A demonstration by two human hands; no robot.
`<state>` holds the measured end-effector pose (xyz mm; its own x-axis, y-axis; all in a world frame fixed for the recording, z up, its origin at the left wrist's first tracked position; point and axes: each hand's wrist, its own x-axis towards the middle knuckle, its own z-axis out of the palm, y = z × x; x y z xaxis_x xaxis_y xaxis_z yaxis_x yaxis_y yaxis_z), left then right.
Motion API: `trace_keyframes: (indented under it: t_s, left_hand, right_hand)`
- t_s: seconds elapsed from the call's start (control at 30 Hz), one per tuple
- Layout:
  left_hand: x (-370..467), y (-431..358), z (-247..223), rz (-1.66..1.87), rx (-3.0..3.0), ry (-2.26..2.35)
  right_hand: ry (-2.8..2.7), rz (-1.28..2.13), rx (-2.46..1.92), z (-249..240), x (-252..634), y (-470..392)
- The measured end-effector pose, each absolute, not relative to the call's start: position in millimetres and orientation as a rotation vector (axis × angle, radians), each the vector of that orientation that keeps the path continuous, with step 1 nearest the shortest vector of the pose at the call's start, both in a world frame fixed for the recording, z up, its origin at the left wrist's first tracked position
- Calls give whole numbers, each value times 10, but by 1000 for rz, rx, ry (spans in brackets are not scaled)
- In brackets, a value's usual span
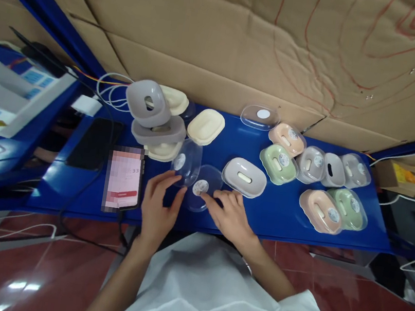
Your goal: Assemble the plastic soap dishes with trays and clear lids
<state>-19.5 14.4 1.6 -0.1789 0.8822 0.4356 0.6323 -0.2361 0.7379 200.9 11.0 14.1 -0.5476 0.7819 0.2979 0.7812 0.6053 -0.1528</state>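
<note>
My left hand (159, 205) has thumb and index finger spread beside the lower edge of a clear plastic lid (191, 155) bearing a round white sticker. A second clear lid (210, 174) lies between my hands. My right hand (232, 214) holds this lid at its right side, its thumb touching the round sticker (200, 187) and its other fingers curled. Just beyond my right hand sits a grey oval soap dish (245, 177) with a cream strip in its slot.
Stacked grey dishes (149, 102) and cream trays (206, 126) stand at the back left. Several lidded dishes, including a green one (279, 163) and a peach one (320, 210), fill the right. A phone (124, 178) lies left; another clear lid (260, 117) lies by the cardboard wall (209, 36).
</note>
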Motion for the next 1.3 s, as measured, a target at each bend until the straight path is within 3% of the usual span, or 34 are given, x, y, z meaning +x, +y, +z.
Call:
trace_keyframes:
  t_s: [0.2,0.4,0.73,0.97,1.3]
  left_hand:
    - [-44,55,119,1224,2105,1733]
    - [119,-194,123,800,2405,1727]
    - [71,-191,310,1216,2064,1353]
    - [344,236,226,1001,2351,1038]
    - [384,403,78,976,2377,1139]
  right_hand:
    - [-2545,125,-1188,194,2260,-49]
    - [-2239,26,-1516,177,2814,93]
    - [-2294,275,-1321,106,3055,0]
    - [-2173,223,-1372,101,3056,-4]
    - [-2209,299,-1257,109,3066,201]
